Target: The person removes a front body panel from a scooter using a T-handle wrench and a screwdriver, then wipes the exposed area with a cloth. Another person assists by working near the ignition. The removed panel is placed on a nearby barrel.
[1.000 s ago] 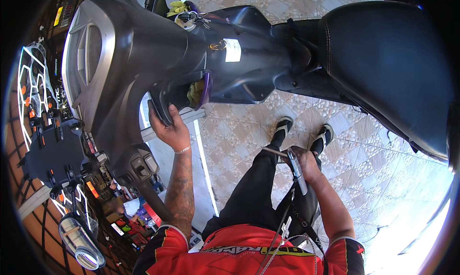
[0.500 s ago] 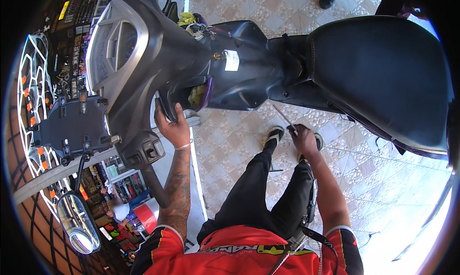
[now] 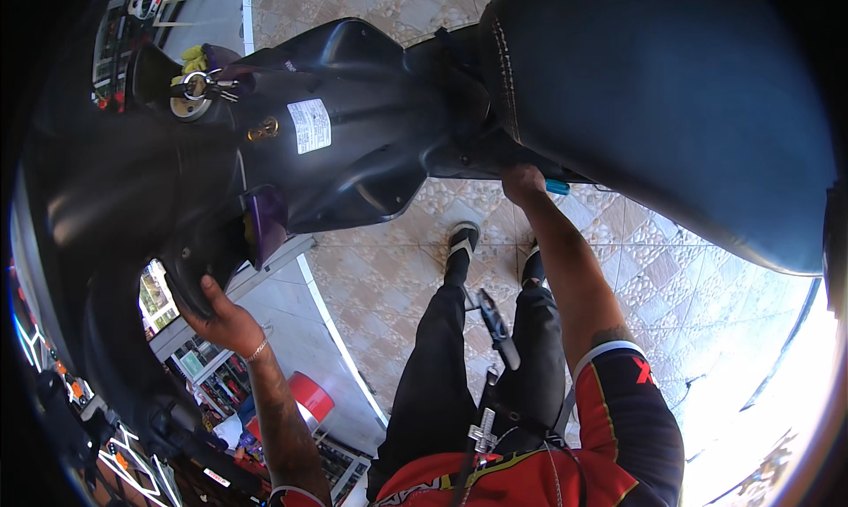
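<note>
Standing over a black plastic-bodied scooter (image 3: 371,127), the person in a red and black jersey (image 3: 565,472) has a dark strap with metal buckles (image 3: 490,366) hanging down the front of black trousers, and both feet in black and white shoes (image 3: 461,240) rest on the patterned beige floor tiles (image 3: 654,277). Nearest on the left, the left hand (image 3: 225,317), with a thin silver bracelet (image 3: 257,351) at the wrist, presses against the lower edge of the scooter's dark front leg shield (image 3: 190,268); its fingers curl up behind the panel, so how tightly they close cannot be told. Farther out, the right hand (image 3: 523,182) reaches under the front of the wide black padded seat (image 3: 654,101), fingers wrapped around a slim tool with a light blue handle (image 3: 556,187) whose working end is hidden by the bodywork. All panels look mounted, so the work seems at an early stage, with whatever sits under the seat edge not yet freed. Beyond, a purple rag (image 3: 263,217) sits in the shield pocket, a white sticker (image 3: 309,124) lies on the inner panel, and a ring of keys (image 3: 196,87) hangs at the ignition.
</note>
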`<state>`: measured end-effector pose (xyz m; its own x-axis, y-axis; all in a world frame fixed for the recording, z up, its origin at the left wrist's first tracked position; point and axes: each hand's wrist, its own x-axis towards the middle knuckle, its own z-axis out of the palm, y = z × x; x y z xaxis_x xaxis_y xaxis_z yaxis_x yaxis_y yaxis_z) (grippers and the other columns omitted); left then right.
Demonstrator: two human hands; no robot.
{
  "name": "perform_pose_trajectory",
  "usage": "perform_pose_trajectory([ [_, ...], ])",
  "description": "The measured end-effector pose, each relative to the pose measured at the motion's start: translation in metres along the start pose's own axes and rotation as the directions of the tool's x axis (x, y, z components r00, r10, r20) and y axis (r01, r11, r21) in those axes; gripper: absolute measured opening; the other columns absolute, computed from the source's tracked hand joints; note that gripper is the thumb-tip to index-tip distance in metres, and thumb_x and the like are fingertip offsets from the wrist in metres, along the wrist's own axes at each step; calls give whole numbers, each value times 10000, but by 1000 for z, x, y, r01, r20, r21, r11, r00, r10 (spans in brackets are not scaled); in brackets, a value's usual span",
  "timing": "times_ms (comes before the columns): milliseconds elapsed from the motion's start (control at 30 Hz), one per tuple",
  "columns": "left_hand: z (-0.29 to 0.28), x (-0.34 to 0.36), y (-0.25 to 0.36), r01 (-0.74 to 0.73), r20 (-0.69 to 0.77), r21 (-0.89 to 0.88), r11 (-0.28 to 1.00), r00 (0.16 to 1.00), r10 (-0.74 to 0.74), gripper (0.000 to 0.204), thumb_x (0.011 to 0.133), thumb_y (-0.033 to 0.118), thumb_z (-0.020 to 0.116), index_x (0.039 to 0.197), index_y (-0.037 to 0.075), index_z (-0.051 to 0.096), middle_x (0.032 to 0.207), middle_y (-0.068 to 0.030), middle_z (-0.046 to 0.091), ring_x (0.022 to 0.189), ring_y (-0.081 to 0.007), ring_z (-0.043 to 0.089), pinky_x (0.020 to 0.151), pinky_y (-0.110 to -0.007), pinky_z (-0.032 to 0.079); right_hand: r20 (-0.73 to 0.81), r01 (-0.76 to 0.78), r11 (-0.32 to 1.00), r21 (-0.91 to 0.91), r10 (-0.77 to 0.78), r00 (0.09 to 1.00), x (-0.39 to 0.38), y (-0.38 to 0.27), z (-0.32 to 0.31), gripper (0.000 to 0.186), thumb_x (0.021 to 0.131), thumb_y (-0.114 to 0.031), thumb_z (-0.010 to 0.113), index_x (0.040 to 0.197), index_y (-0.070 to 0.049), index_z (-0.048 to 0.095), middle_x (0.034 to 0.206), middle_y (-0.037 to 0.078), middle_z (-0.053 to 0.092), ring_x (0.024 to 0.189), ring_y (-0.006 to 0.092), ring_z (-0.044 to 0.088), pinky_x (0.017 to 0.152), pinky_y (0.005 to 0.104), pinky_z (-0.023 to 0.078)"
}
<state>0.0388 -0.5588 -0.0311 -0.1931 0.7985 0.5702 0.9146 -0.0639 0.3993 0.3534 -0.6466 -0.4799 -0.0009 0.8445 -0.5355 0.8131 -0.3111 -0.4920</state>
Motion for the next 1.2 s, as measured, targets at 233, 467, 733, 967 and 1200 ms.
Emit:
perform_pose_trajectory([
  [233,2,-3,0,-23,0,-12,1000,1000,23,586,954,274,719,1369,-77,499,1289,-242,620,1144,-316,667,942,-355,591,-321,376,753,539,-229,919,-53,-44,-31,230,854,-172,775,1031,-33,725,1035,191,723,913,354,696,801,414,555],
  [467,-9,-18,10,-150,123,4,989,981,148,858,937,281,741,1519,-51,205,1530,-271,305,1433,-361,363,1173,-474,348,-50,23,-108,994,-251,967,-167,-136,-121,142,925,-34,731,1043,-41,650,1000,0,673,958,90,614,880,273,504],
  [733,-50,-104,71,386,546,-342,857,824,-153,604,965,141,664,1447,12,322,1488,-146,341,1316,-239,441,1046,-408,473,-162,108,-194,975,-287,944,-235,-208,-180,174,902,-103,778,1005,-38,653,997,3,653,873,88,596,752,247,488],
  [967,-55,-132,100,961,953,-222,163,250,-171,237,1022,186,620,1158,-8,634,1053,-69,670,955,-150,652,895,-317,549,-208,268,186,945,-292,933,-274,-221,-203,165,868,-126,796,972,-44,698,913,55,658,851,177,632,779,324,511],
  [1200,-72,-135,84,983,976,-36,179,73,-203,208,1002,190,657,1133,29,654,952,-30,677,849,-114,636,763,-272,515,18,-40,660,751,41,999,-341,-158,-151,363,847,-278,802,1033,-20,627,923,137,656,814,294,635,774,398,513],
])
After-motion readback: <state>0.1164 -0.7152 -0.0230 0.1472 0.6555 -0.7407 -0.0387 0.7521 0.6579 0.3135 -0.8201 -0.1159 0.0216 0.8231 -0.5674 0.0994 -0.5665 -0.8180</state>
